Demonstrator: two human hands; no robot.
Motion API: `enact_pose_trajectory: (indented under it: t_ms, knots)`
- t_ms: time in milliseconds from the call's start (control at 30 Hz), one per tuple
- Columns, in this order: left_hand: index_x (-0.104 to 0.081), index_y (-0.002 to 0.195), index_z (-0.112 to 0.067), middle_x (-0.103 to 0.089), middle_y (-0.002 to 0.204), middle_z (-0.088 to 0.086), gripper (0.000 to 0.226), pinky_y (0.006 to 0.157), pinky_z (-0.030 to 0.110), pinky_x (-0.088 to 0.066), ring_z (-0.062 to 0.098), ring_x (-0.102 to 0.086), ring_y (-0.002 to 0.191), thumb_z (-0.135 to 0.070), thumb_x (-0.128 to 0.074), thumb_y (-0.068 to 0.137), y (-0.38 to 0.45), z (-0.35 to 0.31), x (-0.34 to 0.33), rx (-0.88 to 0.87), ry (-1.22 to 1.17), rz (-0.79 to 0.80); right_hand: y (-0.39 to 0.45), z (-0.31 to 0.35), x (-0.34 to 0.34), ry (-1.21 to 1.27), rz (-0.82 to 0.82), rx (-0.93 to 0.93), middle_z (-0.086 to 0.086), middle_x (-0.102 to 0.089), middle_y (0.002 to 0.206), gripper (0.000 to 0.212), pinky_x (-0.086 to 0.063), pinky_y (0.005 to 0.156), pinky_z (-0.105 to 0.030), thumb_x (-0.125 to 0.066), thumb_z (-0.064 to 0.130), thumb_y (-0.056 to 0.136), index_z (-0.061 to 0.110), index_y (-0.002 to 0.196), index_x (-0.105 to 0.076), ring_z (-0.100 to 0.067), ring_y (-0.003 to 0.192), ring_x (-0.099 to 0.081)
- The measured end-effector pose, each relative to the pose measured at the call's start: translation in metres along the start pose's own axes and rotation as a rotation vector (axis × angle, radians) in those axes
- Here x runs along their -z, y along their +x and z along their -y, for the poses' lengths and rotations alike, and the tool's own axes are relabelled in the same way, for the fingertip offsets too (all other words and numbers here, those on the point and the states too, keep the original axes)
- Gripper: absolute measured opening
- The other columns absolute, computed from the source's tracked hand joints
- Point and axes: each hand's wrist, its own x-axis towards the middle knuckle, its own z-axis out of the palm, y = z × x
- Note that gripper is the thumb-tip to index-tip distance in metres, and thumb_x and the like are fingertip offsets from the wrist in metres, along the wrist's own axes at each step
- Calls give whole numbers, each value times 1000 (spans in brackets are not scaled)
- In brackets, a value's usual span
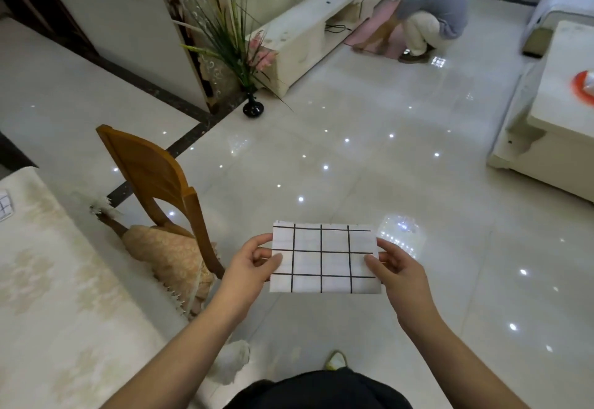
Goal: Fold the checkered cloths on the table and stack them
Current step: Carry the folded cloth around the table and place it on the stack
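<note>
a folded checkered cloth point(324, 259), white with thin black grid lines, is held up in the air over the glossy tiled floor point(353, 157), away from the bench point(64, 296). the left hand point(254, 264) pinches the cloth's left edge, its thumb lying on the top face and its fingers point(262, 241) curled behind the upper left corner. the right hand point(398, 267) pinches the right edge the same way, thumb on top, fingers point(385, 244) wrapped round the upper right side. between the two sets of fingers the cloth lies as a flat, neat rectangle, its far edge slightly uneven where layers meet.

to the left of the left fingers stands a wooden chair point(154, 170) with a beige padded seat, pushed against the bench, which wears a pale patterned covering. at the far left edge of the bench, well apart from the fingers, a corner of another checkered cloth point(5, 207) shows.

beyond the fingers, across the floor, a black vase point(253, 107) holds long green leaves and pink flowers beside a low white cabinet point(308, 35). another person point(427, 13) crouches near that cabinet. off past the right fingers sits a white low table point(553, 112) with something orange on it.
</note>
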Motion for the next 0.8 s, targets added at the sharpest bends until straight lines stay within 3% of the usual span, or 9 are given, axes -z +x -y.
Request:
enact_pose_trajectory:
  t_ms: [333, 467, 633, 800]
  knots:
    - [-56, 129, -21, -72, 97, 14, 40, 85, 43, -58, 23, -71, 93, -8, -63, 92, 63, -33, 8, 48, -88, -138, 108, 41, -37, -38, 166, -21, 12, -65, 72, 29, -47, 60, -11, -69, 8, 88, 35, 101, -69, -1, 70, -64]
    - [-56, 127, -31, -72, 99, 9, 39, 87, 54, -55, 27, -70, 96, -16, -65, 92, 97, -33, 27, 88, -89, -177, 147, 51, -68, -83, 224, -21, 3, -67, 81, 29, -49, 64, -18, -69, 10, 88, 32, 106, -70, -7, 75, -66]
    - [-57, 125, -29, -72, 97, 11, 38, 88, 39, -57, 19, -71, 92, -11, -64, 92, 149, -48, 60, 78, -163, -252, 204, 69, -122, -148, 284, -13, -2, -67, 85, 28, -51, 63, -19, -69, 11, 88, 31, 107, -70, -10, 74, -65]
    - [-56, 127, -28, -72, 92, 6, 40, 87, 39, -57, 17, -71, 90, -13, -66, 91, 198, -70, 97, 62, -142, -278, 255, 94, -178, -177, 317, 22, 5, -66, 76, 28, -49, 61, -18, -70, 10, 87, 33, 103, -71, -7, 68, -63]
